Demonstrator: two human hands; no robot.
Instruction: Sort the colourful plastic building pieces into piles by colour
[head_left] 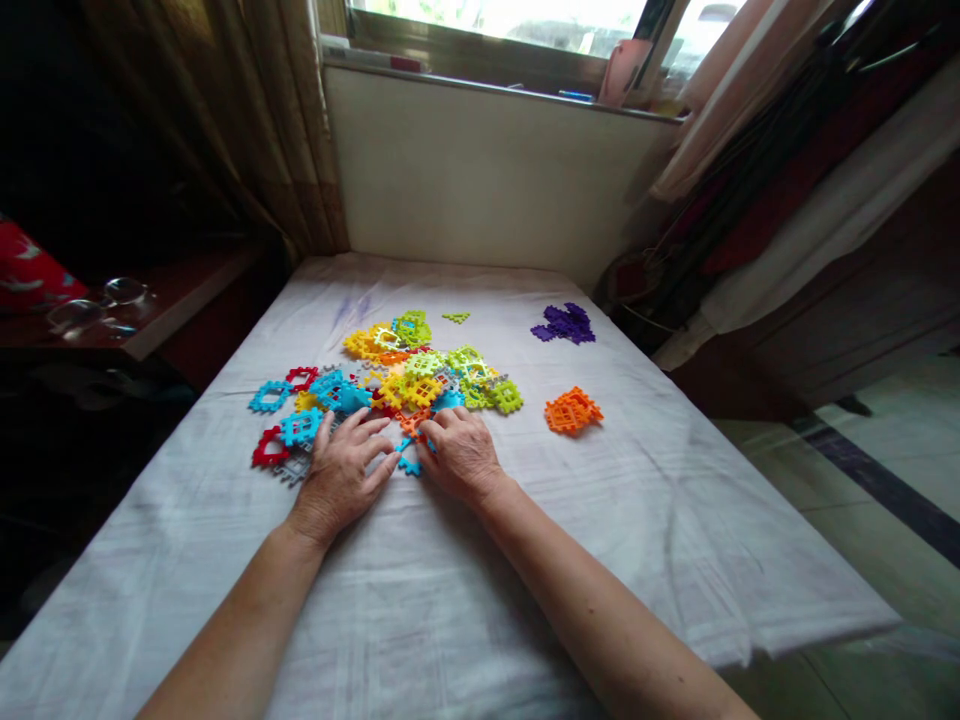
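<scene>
Plastic interlocking building pieces with notched edges lie in a mixed pile (416, 390), in yellow, green, blue, red, grey and orange. My left hand (341, 470) rests over its near left part, fingers spread, beside a blue square piece (301, 428) and grey pieces (292, 466). My right hand (459, 450) is curled at the pile's near edge, its fingertips against an orange piece (411, 424). What lies under those fingers is hidden. Between the two hands, a blue piece (409, 466) shows in part.
A stack of orange pieces (573, 411) sits to the right, and purple pieces (566, 323) lie farther back. One green triangular piece (456, 317) is behind the pile. A pale cloth (675, 560) covers the table. Glasses (97, 308) rest on a side surface at left.
</scene>
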